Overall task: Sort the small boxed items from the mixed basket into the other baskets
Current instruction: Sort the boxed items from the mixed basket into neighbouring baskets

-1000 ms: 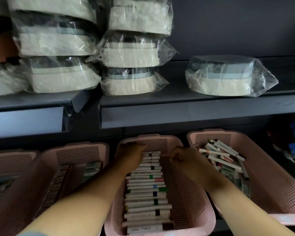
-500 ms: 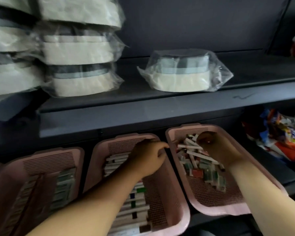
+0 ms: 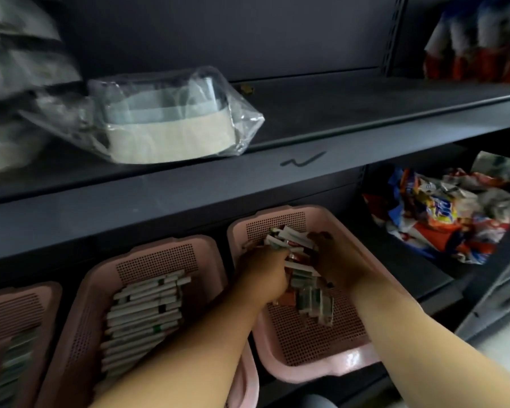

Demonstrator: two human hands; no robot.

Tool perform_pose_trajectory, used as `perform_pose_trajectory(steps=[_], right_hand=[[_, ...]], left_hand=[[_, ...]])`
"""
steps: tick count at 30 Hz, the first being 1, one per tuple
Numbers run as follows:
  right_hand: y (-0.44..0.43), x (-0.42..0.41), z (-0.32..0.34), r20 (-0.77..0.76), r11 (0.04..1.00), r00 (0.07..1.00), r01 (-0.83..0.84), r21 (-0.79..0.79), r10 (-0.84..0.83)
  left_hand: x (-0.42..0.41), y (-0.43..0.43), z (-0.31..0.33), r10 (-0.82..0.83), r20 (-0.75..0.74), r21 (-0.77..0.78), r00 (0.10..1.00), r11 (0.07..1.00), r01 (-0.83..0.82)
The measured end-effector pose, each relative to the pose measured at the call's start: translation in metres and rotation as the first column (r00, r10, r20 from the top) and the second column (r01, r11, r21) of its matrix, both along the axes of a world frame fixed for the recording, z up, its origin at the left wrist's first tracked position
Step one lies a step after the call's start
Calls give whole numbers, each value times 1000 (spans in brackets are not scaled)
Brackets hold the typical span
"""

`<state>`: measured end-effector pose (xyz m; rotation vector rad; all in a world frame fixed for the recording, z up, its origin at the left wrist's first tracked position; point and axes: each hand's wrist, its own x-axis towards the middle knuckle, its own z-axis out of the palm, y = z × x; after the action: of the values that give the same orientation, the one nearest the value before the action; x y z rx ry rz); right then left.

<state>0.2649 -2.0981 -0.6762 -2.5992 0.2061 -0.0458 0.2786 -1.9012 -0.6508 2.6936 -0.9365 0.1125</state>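
Left hand point(image 3: 262, 270) is now out of the middle basket point(image 3: 156, 262), beside right hand point(image 3: 337, 265) in the mixed basket point(image 3: 321, 365). Fingers buried among boxes point(image 3: 315, 301); grip cannot be told. Next pick likely starting.

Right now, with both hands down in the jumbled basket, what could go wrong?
The left hand and right hand are buried in the loose boxes, fingertips hidden, so a blind grab could lift mixed kinds or crush one. The left forearm crosses a corner of the middle basket; drawing back may snag its rim or disturb the neat row. The mixed basket seems to jut past the shelf, so pressing on its front might tip it.
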Motion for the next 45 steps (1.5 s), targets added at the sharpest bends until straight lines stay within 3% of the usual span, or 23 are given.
perform_pose_trajectory(steps=[2, 6, 10, 14, 23, 30, 39, 45], right_hand=[[13, 1, 3, -149, 990, 989, -9, -141, -13], [13, 1, 4, -72, 981, 994, 62, -185, -76], [9, -1, -2, -71, 968, 996, 41, -246, -60], [6, 0, -1, -114, 991, 993, 22, -133, -37], [6, -1, 8, -87, 1000, 996, 9, -23, -11], [11, -6, 17, -78, 997, 996, -45, -69, 40], [11, -9, 20, -73, 997, 995, -65, -40, 62], [15, -11, 30, -55, 999, 998, 25, 40, -23]], left_hand=[[6, -5, -5, 38, 24, 79, 999, 996, -40], [10, -8, -15, 66, 52, 240, 996, 968, -76], [12, -8, -16, 72, 70, 278, 995, 956, -89], [11, -4, -13, 75, 20, 195, 997, 978, -78], [14, 6, -13, 51, 6, -170, 999, 984, -49], [9, 11, 0, 37, -319, -378, 947, 912, -162], [9, 13, 3, 13, -439, -507, 898, 822, -259], [11, 14, 13, 7, -478, -528, 878, 797, -294]])
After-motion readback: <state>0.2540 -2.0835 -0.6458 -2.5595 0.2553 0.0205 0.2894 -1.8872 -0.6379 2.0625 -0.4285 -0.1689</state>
